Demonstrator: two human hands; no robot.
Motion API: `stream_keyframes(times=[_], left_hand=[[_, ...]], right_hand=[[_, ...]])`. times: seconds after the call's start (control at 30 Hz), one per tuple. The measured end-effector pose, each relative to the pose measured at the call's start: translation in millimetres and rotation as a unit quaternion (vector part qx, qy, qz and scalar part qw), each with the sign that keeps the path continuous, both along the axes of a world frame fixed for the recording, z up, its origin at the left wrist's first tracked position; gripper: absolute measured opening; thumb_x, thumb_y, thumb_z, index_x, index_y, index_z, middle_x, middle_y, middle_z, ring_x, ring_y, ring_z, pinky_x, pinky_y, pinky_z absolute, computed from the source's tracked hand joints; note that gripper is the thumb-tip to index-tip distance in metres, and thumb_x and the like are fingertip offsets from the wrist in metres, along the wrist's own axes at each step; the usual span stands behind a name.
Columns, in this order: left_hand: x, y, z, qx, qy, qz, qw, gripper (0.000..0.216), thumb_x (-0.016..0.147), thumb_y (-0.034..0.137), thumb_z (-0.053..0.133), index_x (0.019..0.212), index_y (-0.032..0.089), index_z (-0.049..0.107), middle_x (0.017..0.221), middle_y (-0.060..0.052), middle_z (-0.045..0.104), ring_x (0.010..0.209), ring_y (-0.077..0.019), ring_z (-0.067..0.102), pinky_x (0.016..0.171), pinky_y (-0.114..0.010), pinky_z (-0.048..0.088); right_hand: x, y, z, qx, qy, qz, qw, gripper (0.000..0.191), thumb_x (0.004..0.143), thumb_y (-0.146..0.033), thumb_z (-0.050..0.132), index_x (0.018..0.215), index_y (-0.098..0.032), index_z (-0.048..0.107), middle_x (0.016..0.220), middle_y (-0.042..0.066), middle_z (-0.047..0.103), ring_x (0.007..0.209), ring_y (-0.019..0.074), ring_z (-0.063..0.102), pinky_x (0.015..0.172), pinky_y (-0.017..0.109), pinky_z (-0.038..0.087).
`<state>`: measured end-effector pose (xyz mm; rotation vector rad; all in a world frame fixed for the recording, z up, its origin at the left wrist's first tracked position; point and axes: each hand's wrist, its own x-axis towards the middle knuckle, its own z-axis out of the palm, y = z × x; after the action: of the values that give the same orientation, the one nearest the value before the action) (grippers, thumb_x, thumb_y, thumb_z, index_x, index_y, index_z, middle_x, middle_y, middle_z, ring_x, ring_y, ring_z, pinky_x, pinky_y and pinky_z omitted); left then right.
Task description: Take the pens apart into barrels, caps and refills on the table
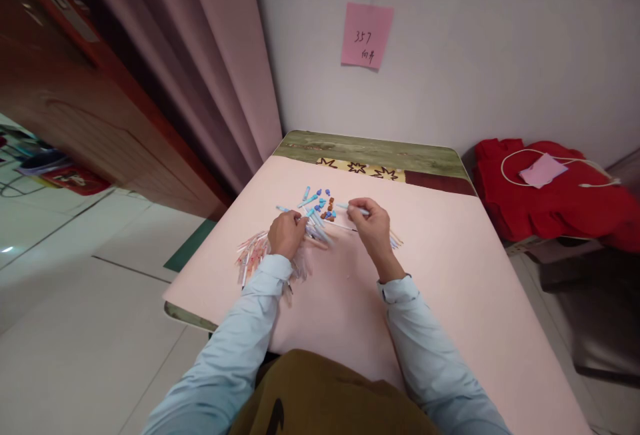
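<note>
Pale stick (pixel 342 206) pinched in right grip (pixel 371 222), lying sideways, end poking left toward brown bits (pixel 331 206). Left grip (pixel 286 234) nearer blue sticks (pixel 318 227); can't tell if pinching.

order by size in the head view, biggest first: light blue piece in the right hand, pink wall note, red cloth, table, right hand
1. Table
2. Red cloth
3. Right hand and pink wall note: too alike to rank
4. Light blue piece
</note>
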<state>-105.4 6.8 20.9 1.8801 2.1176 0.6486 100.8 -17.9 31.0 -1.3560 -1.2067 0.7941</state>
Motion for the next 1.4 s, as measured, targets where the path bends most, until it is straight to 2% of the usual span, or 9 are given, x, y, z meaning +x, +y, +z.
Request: stream_keyframes(times=[0.17, 0.33, 0.6, 0.77, 0.97, 1.1, 1.23, 1.3, 1.4], left_hand=[[-3.2, -1.0, 1.0, 0.002, 0.002, -0.015, 1.000, 0.024, 0.083, 0.040, 0.059, 0.089, 0.022, 0.075, 0.087, -0.009, 0.074, 0.083, -0.0250, 0.066, 0.071, -0.032, 0.043], [-5.6, -3.5, 5.2, 0.016, -0.010, -0.028, 0.999, 0.024, 0.083, 0.038, 0.061, 0.091, 0.022, 0.076, 0.088, -0.008, 0.075, 0.085, -0.0251, 0.067, 0.075, -0.032, 0.045], [-7.5, -9.5, 25.7, 0.061, -0.065, -0.022, 0.996, 0.025, 0.083, 0.038, 0.059, 0.086, 0.020, 0.077, 0.086, -0.006, 0.076, 0.080, -0.0233, 0.068, 0.074, -0.032, 0.046], [-6.4, -13.5, 36.0, 0.072, -0.084, -0.001, 0.994, 0.025, 0.082, 0.039, 0.060, 0.084, 0.021, 0.077, 0.083, -0.005, 0.076, 0.078, -0.0223, 0.067, 0.073, -0.031, 0.046], [-12.6, -16.9, 39.5, 0.099, -0.177, 0.031, 0.979, 0.022, 0.078, 0.037, 0.064, 0.080, 0.020, 0.076, 0.075, -0.003, 0.074, 0.074, -0.0206, 0.065, 0.071, -0.030, 0.045], [10.4, -29.5, 35.2, 0.041, -0.398, -0.025, 0.916, 0.028, 0.075, 0.042, 0.068, 0.086, 0.016, 0.076, 0.078, -0.005, 0.072, 0.069, -0.0172, 0.061, 0.065, -0.027, 0.045], [45.7, -41.9, 28.0, -0.120, -0.619, -0.097, 0.770, 0.045, 0.081, 0.051, 0.065, 0.107, 0.015, 0.073, 0.102, -0.011, 0.072, 0.083, -0.0189, 0.064, 0.067, -0.028, 0.048], [54.5, -42.8, 25.7, -0.147, -0.678, -0.108, 0.712, 0.044, 0.081, 0.048, 0.067, 0.110, 0.016, 0.071, 0.106, -0.013, 0.071, 0.084, -0.0199, 0.065, 0.067, -0.029, 0.049], [52.4, -39.9, 24.6, -0.112, -0.720, -0.100, 0.678, 0.033, 0.079, 0.035, 0.071, 0.106, 0.017, 0.072, 0.110, -0.012, 0.071, 0.087, -0.0197, 0.065, 0.069, -0.028, 0.049]], right_hand=[[-7.3, 1.7, -17.9, -0.037, -0.091, 0.065, 0.993, 0.015, 0.077, -0.027, 0.063, 0.086, -0.020, 0.072, 0.083, 0.003, 0.074, 0.075, 0.0183, 0.066, 0.073, 0.029, 0.049], [1.8, -0.4, -4.6, -0.019, -0.159, 0.119, 0.980, 0.013, 0.081, -0.031, 0.065, 0.089, -0.024, 0.073, 0.088, 0.002, 0.076, 0.080, 0.0179, 0.068, 0.076, 0.029, 0.048], [62.4, -3.9, 18.3, -0.195, -0.422, 0.015, 0.885, 0.007, 0.068, -0.026, 0.073, 0.063, -0.023, 0.071, 0.068, 0.006, 0.069, 0.065, 0.0197, 0.062, 0.058, 0.028, 0.039], [55.2, -1.5, 13.8, -0.269, -0.500, 0.053, 0.821, 0.024, 0.058, -0.032, 0.084, 0.077, -0.022, 0.075, 0.087, 0.012, 0.074, 0.079, 0.0277, 0.068, 0.063, 0.033, 0.044], [41.7, -5.2, 16.1, -0.245, -0.511, -0.006, 0.824, 0.019, 0.073, -0.014, 0.068, 0.091, -0.012, 0.073, 0.092, 0.022, 0.072, 0.085, 0.0306, 0.070, 0.068, 0.035, 0.045], [39.9, -9.3, 31.5, -0.209, -0.425, -0.032, 0.880, 0.011, 0.077, -0.022, 0.062, 0.081, -0.016, 0.070, 0.084, 0.014, 0.072, 0.086, 0.0267, 0.068, 0.072, 0.033, 0.044], [17.6, -15.5, 38.0, -0.136, -0.117, 0.138, 0.974, 0.012, 0.081, -0.031, 0.056, 0.081, -0.020, 0.061, 0.071, 0.004, 0.069, 0.071, 0.0187, 0.064, 0.066, 0.028, 0.044], [2.4, -18.4, 34.5, -0.141, 0.055, 0.256, 0.955, 0.017, 0.082, -0.037, 0.057, 0.080, -0.020, 0.057, 0.067, 0.001, 0.065, 0.062, 0.0161, 0.060, 0.062, 0.028, 0.044], [-13.9, -19.5, 26.5, -0.164, 0.197, 0.347, 0.902, 0.028, 0.078, -0.045, 0.066, 0.076, -0.019, 0.055, 0.066, -0.001, 0.061, 0.056, 0.0117, 0.053, 0.057, 0.025, 0.040]])
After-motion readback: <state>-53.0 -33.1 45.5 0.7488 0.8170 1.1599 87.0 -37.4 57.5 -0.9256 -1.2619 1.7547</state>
